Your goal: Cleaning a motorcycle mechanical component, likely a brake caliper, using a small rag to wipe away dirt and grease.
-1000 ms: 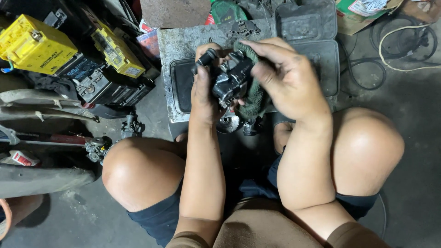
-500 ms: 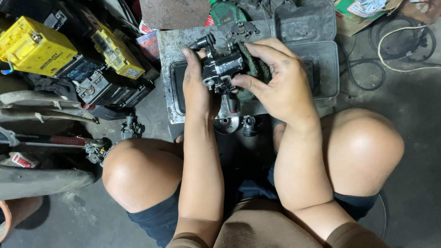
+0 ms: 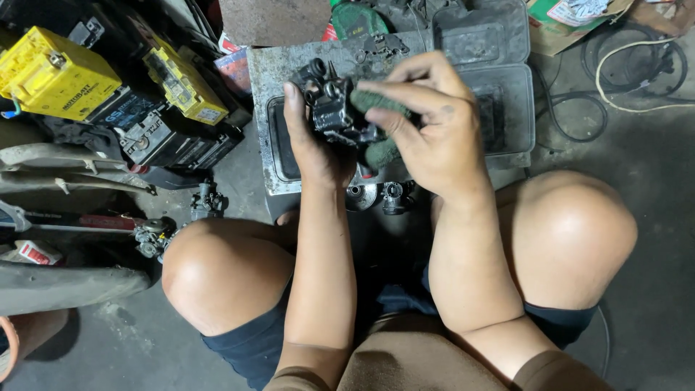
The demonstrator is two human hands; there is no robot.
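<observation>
Since a moment ago the right hand point(image 3: 434, 141) has drawn its green rag point(image 3: 382, 127) from the far side onto the near right face of the dark metal carburettor point(image 3: 334, 108), fingers pinched shut on the cloth. Left hand point(image 3: 315, 145) stays closed in a firm grip around that part, above the grey metal tray point(image 3: 271, 108) on the concrete floor point(image 3: 651, 181). Two small fittings point(image 3: 380, 195) lie beneath. Far left sit two yellow batteries point(image 3: 54, 72).

Batteries point(image 3: 108, 94) crowd left (floor right open).
</observation>
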